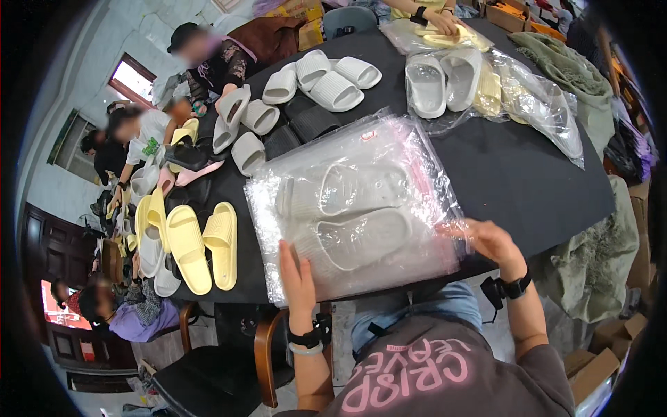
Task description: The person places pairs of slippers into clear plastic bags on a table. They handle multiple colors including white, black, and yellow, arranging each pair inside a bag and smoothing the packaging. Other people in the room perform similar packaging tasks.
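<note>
Before me, a pair of grey slippers (365, 236) lies side by side, seen through clear plastic on top of a stack of clear plastic bags (424, 260). My left hand (299, 281) rests against the near left part of the plastic, fingers stretched out and holding nothing. At the right edge, my right hand (490, 243) has its fingertips closed on the film of a plastic bag, with glare partly covering them. Just beyond the stack, black slippers (313, 119) lie on the dark table (514, 177).
Loose grey slippers (337, 90) sit at the far side, yellow slippers (187, 247) at the left. Bagged grey slippers (445, 83) lie far right, near a co-worker's hands (445, 24). Other people work along the left. A black chair (215, 368) stands near left; a green sack (590, 250) hangs at right.
</note>
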A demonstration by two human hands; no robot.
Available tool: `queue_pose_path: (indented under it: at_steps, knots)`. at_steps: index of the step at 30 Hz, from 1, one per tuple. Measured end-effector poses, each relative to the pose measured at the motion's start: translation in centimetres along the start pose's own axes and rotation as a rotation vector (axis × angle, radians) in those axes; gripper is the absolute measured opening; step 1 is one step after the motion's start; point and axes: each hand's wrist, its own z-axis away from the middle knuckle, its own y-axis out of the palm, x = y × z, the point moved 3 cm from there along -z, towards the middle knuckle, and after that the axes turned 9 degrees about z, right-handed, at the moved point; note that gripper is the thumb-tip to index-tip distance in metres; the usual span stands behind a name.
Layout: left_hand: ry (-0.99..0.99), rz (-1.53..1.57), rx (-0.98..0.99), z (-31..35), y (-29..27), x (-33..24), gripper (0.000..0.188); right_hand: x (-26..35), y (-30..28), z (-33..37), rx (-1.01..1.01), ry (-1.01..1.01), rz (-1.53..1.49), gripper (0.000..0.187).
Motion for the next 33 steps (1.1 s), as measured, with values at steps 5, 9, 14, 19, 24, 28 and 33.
queue_pose_path:
  at_steps: [5, 9, 14, 19, 24, 28, 33]
  knots:
    - [-0.121, 0.171, -0.098, -1.0, -1.9, 1.4, 0.051, 1.8, -2.8, -4.7, -0.022, 0.347, 0.363, 0.041]
    - [-0.087, 0.098, -0.078, -2.3, -2.5, 4.0, 0.044, 0.7, 0.7, -11.8, 0.313, 0.056, 0.872, 0.038]
    - [-0.145, 0.07, -0.067, -3.6, -2.3, 4.5, 0.039, -4.0, 6.4, -16.7, 0.674, -0.299, 1.225, 0.033]
    - [-0.102, 0.151, -0.122, -3.4, -2.0, 5.4, 0.033, -7.7, 10.0, -18.9, 0.659, -0.108, 1.26, 0.029]
    - [-0.15, 0.296, -0.232, -2.9, -2.0, 5.7, 0.033, -7.7, 9.1, -18.0, 0.615, -0.174, 1.268, 0.028]
    - [-0.092, 0.203, -0.316, -2.7, -1.4, 4.3, 0.036, -6.5, 7.0, -16.3, 0.541, -0.328, 1.408, 0.025]
    - [-0.092, 0.063, -0.365, -1.7, -2.0, 2.3, 0.029, -2.0, 6.9, -14.1, 0.428, -0.082, 1.305, 0.024]
